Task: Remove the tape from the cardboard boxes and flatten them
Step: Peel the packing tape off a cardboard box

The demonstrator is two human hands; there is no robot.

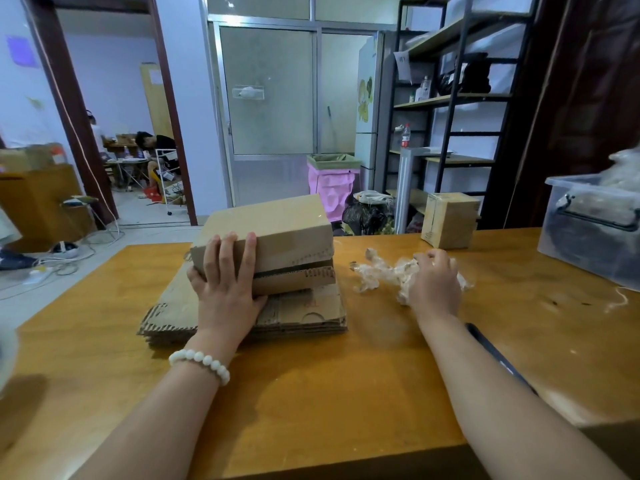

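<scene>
A brown cardboard box (pixel 277 233) stands on a stack of flattened cardboard (pixel 311 313) in the middle of the wooden table (pixel 311 393). My left hand (pixel 227 282) holds the box's near left corner, fingers over the top edge and thumb underneath. To the right lies a crumpled wad of clear tape (pixel 377 271). My right hand (pixel 434 282) rests on that wad with its fingers curled around it. A second box (pixel 450 218), still wrapped in tape, stands at the table's far edge.
A clear plastic bin (pixel 588 223) with more crumpled tape sits at the table's right end. A dark phone (pixel 498 358) lies beside my right forearm. Beyond the table are a pink-lined trash bin (pixel 332 181), a metal shelf (pixel 450 98) and a seated person (pixel 152 147) in the far room.
</scene>
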